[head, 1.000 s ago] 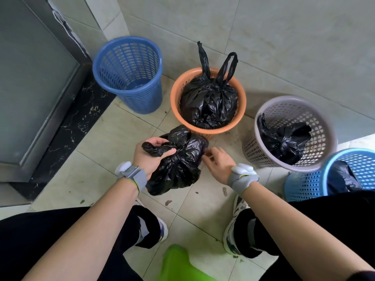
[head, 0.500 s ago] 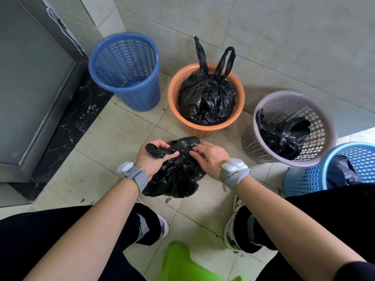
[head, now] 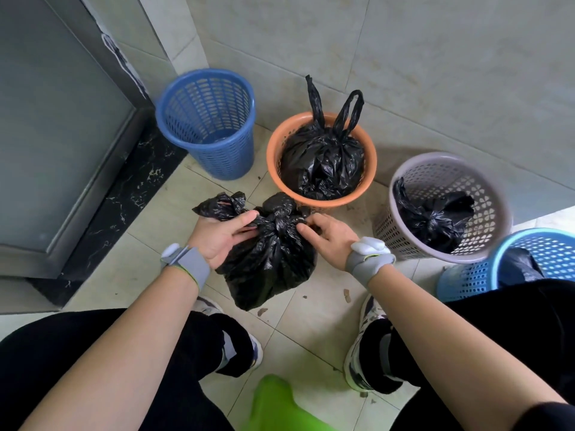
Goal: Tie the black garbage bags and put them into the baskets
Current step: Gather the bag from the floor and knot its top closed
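Observation:
A full black garbage bag (head: 270,265) hangs between my hands above the tiled floor, its neck bunched at the top. My left hand (head: 217,236) grips the bag's left handle, which sticks out past my thumb. My right hand (head: 326,236) pinches the right side of the bunched neck. Behind it stands an orange basket (head: 273,150) holding a tied black bag (head: 323,163) with two loops up. A dark blue basket (head: 174,119) to the left holds no bag. A grey basket (head: 494,194) and a light blue basket (head: 466,278) on the right each hold a black bag.
A metal door (head: 56,135) with a dark marble threshold (head: 124,194) lies to the left. The tiled wall (head: 404,57) runs behind the baskets. My shoes (head: 364,353) and black-trousered knees frame the floor below. A green object (head: 277,402) sits at the bottom edge.
My hands have drawn apart along the bag's neck, and the left handle now sticks out left of my left hand. The bag hangs lower. My head has tilted, so the baskets sit lower in view.

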A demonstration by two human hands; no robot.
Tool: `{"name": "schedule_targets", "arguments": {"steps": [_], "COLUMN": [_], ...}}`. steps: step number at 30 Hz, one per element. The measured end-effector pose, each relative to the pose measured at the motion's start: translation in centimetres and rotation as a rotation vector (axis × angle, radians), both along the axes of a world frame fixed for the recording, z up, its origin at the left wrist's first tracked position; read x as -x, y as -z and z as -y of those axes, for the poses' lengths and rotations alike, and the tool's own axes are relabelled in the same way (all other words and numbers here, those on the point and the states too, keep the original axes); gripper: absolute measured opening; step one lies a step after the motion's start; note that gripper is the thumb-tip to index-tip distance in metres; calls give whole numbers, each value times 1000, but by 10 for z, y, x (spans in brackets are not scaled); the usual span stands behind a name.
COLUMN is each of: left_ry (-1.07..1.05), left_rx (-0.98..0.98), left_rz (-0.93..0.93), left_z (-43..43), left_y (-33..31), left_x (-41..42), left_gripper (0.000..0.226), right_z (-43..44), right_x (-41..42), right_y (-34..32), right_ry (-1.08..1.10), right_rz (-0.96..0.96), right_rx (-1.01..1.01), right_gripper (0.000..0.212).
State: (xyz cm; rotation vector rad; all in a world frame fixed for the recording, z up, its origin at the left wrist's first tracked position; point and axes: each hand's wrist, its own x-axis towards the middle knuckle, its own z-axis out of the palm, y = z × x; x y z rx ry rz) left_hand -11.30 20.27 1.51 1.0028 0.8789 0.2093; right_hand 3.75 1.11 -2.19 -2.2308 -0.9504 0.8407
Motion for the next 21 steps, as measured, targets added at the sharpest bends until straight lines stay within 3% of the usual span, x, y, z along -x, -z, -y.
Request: {"name": "schedule_targets", "arguments": {"steps": [2,4,5,9,13,17,21], "left_ry": [-40,-47,-31,-59,-168,-213,-283], "left_rx": [-3,-26,-46,-194,-424,-395,-370], "left_rz": [68,144,168,144,2,19,134], "left_z": [-13,-26,-30,-56,-97,-142,-190], "left_y": [-13,-32,-38,-67,-81,-93,-99], "left_x": [-3,-2,-7,-19,-37,-56,-76], "left_gripper": [15,17,19,26,32,17,13], "right_z": [-6,-18,-24,-65,-108,-173,-237], "right_x": [-1,2,-1,-15,-40,-70,-94], "right_y": [-13,-26,-26,-44,-64,-77,-87], "right_ry": [-16,-78,-98,73,340,398,382], "right_rz": [-108,-72,-7,192,136,162,209], "right_rx": [-14,-18,-3,-94,-231,-333,-460], "right_gripper": [51,74,72,19,16,34,35]}}
